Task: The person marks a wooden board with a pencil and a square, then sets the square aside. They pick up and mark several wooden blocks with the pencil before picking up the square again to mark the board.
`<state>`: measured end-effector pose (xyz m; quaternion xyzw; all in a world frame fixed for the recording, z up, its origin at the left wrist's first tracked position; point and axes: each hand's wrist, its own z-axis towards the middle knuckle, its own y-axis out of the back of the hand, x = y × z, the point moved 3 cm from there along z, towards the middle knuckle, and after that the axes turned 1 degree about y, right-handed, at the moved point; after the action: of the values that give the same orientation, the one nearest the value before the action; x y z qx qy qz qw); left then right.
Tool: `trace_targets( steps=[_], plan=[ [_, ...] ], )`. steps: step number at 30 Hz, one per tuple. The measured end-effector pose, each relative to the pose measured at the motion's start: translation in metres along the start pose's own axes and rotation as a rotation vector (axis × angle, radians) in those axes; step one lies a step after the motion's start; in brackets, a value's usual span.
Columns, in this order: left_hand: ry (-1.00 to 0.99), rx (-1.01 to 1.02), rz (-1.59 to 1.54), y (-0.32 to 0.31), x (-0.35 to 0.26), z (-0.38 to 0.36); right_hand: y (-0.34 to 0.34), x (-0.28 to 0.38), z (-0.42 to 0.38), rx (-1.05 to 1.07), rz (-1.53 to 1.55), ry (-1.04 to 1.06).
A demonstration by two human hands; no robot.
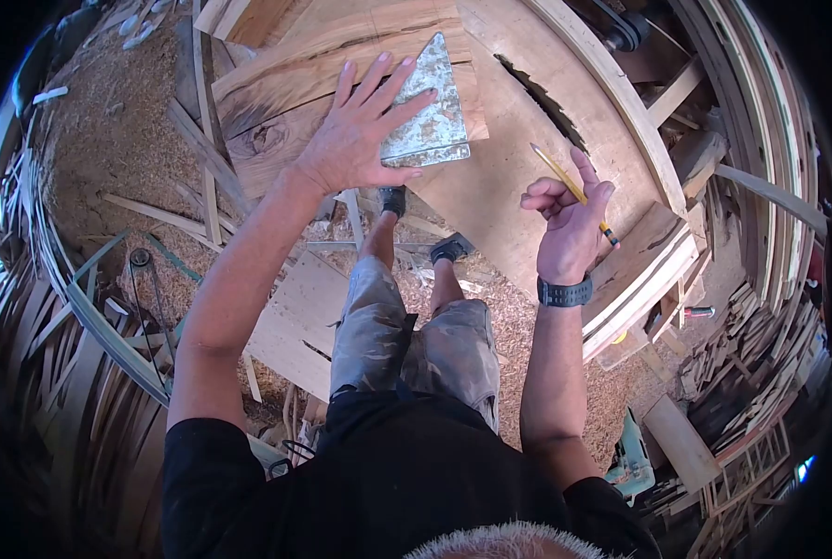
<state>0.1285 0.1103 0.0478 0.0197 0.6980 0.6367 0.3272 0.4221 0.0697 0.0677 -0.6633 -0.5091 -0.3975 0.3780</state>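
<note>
— Hands first: where is each?

— Left hand (355, 140) lies flat, fingers spread apart, pressing on a worn, silvery metal triangle (432, 107). Right hand (570, 224) hovers above the wood, its grip closed on a yellow pencil (570, 191) that slants up-left to down-right.

— And the triangle?

— It rests on a brown, knotty wooden plank (276, 102), its point toward the far edge and its near edge just beside the plank's near edge.

— Room to move?

— Between the 2 hands lies a bare stretch of a pale, curved-edged wooden board (509, 177). Below, the person's 2 feet stand on a floor covered in sawdust (108, 121), with offcut strips crowding both sides.
</note>
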Motion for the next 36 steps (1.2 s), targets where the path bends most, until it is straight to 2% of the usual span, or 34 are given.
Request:
trace_targets(
  steps=[8, 15, 17, 19, 21, 31, 36],
  plan=[
    [0.004, 0.005, 0.009, 0.001, -0.001, 0.0, -0.018, 0.002, 0.01, -0.047, -0.125, 0.13],
    [0.006, 0.016, 0.014, 0.001, 0.0, 0.0, -0.042, -0.004, 0.013, 0.111, -0.044, 0.179],
    [0.003, 0.007, 0.027, 0.0, 0.001, 0.0, -0.053, -0.004, 0.008, 0.205, -0.235, 0.279],
    [0.003, 0.005, 0.032, -0.001, 0.001, 0.0, -0.058, -0.012, 0.005, 0.217, -0.24, 0.326],
    [0.004, 0.006, 0.038, -0.001, 0.001, -0.001, -0.064, -0.012, 0.001, 0.243, -0.464, 0.477],
    [0.013, 0.006, 0.028, -0.001, 0.0, -0.001, -0.076, -0.026, -0.002, 0.116, -0.586, 0.56],
    [0.033, 0.017, 0.014, 0.0, -0.001, 0.0, -0.067, -0.02, 0.011, 0.116, -0.441, 0.529]
  ],
)
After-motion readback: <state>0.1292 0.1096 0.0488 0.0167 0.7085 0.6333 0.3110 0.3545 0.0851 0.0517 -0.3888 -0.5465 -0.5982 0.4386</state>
